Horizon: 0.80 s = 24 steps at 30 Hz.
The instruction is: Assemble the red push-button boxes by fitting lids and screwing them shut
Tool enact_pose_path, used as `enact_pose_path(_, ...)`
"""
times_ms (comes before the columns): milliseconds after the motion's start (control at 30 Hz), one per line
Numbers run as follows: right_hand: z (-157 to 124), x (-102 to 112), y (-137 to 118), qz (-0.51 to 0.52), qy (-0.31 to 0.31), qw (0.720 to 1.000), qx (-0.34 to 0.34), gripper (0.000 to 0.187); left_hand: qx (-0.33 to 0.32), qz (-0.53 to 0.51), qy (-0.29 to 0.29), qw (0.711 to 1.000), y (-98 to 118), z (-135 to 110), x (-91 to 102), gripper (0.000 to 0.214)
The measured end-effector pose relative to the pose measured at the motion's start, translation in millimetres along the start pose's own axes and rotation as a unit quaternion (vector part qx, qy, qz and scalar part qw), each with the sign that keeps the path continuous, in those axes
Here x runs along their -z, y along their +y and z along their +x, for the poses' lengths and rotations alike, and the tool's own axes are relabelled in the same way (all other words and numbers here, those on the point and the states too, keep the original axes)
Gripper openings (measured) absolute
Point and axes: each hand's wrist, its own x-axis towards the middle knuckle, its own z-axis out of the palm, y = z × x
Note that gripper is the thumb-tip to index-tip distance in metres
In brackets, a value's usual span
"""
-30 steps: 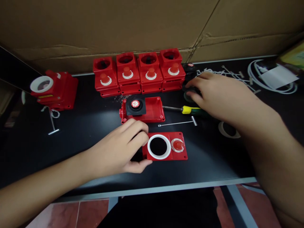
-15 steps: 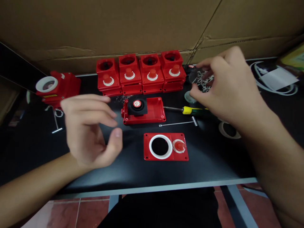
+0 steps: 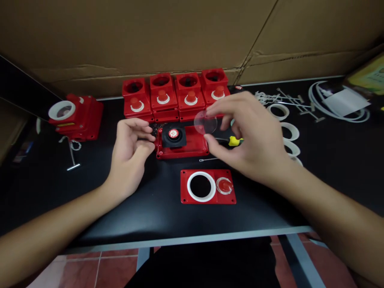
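Between thumb and fingertips, my right hand [image 3: 247, 138] pinches a clear round disc [image 3: 205, 123] by its edge, above the right part of an open red housing [image 3: 192, 151]. A black part with a red and white centre [image 3: 173, 135] sits in that housing's left side. My left hand [image 3: 132, 154] is beside the housing's left end, fingers curled, with a gap between thumb and fingers and nothing seen in it. Nearer me lies a red cover plate [image 3: 184, 192] with a white ring [image 3: 214, 188] around a dark opening and a red dome under a clear cap [image 3: 224, 186].
Several red boxes [image 3: 136, 108] stand in a row at the back. An assembled red unit [image 3: 93, 116] is at left, a T-handled rod [image 3: 73, 160] hanging by it. A yellow-handled screwdriver [image 3: 235, 141] is partly behind my right hand. White rings [image 3: 290, 132], metal rods and a cable [image 3: 339, 114] lie right.
My right hand has brought the clear disc leftward from the back right to above the open housing. My left hand has moved right, close to the housing's left end.
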Motion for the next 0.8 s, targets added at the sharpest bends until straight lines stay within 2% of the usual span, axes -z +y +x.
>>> enact_pose_path(133, -4.1, -11.8, -8.5, 0.038, -0.002, 0.998, 0.048, 0.027, -0.021, 0.029, -0.043, 0.998, 7.6, -3.7, -0.6, 0.03)
enact_pose_path(233, -3.0, -22.1, -10.0, 0.057, 0.006, 0.997, 0.051, 0.023, -0.039, 0.049, -0.043, 0.997, 12.1, -4.7, -1.1, 0.03)
enact_pose_path(367, 0.6, -38.6, -10.0, 0.088, 0.017, 0.994, 0.059, 0.019, -0.124, 0.12, -0.029, 0.985, 21.3, -5.2, 0.2, 0.029)
enact_pose_path(533, -0.9, -49.9, -10.3, 0.106, -0.014, 0.992, 0.062, 0.026, -0.218, 0.21, -0.089, 0.949, 36.0, -6.0, 3.5, 0.037)
enact_pose_path(667, -6.0, -48.3, -11.7, 0.082, -0.022, 0.994, 0.074, 0.032, -0.21, 0.197, -0.091, 0.953, 37.0, -7.4, 2.4, 0.039)
enact_pose_path(800, -9.4, -45.4, -12.6, 0.078, -0.037, 0.995, 0.052, 0.038, -0.185, 0.172, -0.095, 0.963, 33.0, -9.0, 0.1, 0.042)
